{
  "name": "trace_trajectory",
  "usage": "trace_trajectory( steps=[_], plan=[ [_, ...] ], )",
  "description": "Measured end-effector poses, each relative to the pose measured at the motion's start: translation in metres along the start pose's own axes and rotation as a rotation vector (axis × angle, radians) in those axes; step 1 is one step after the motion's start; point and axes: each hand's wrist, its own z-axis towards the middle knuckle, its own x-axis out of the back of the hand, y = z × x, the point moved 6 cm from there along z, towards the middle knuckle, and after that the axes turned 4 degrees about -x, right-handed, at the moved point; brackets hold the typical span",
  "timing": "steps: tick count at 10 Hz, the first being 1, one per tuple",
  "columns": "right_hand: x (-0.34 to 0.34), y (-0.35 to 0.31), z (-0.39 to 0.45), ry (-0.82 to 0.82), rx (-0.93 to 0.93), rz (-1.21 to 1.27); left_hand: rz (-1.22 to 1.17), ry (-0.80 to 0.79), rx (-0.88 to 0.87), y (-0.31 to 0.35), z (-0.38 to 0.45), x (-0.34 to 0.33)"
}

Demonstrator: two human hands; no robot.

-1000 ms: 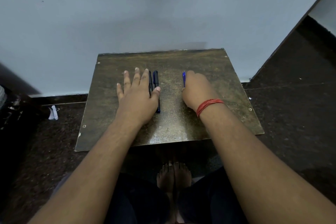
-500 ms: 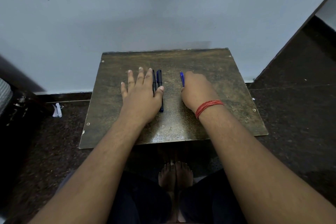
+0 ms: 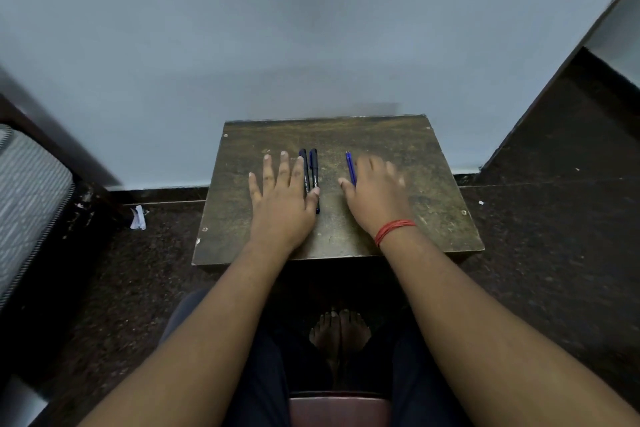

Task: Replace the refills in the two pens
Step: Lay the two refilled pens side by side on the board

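Left hand (image 3: 282, 198) flat, fingers spread, grasping nothing, thumb edge touching two dark pens (image 3: 310, 177) on small table (image 3: 433, 184). Right hand (image 3: 375, 191) spread flat beside blue refills (image 3: 350, 168), likely readying pickup.

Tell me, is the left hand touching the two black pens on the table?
Touching. In the head view, the left hand lies flat on the table, its thumb resting across the two black pens, with no gap visible.
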Motion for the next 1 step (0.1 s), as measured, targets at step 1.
trace_trajectory(
  steps=[1],
  plan=[
    [0.0019, -0.0021, -0.0146, -0.094, -0.008, -0.028, 0.065, -0.031, -0.022, 0.0039, -0.0149, 0.0113]
  ],
)
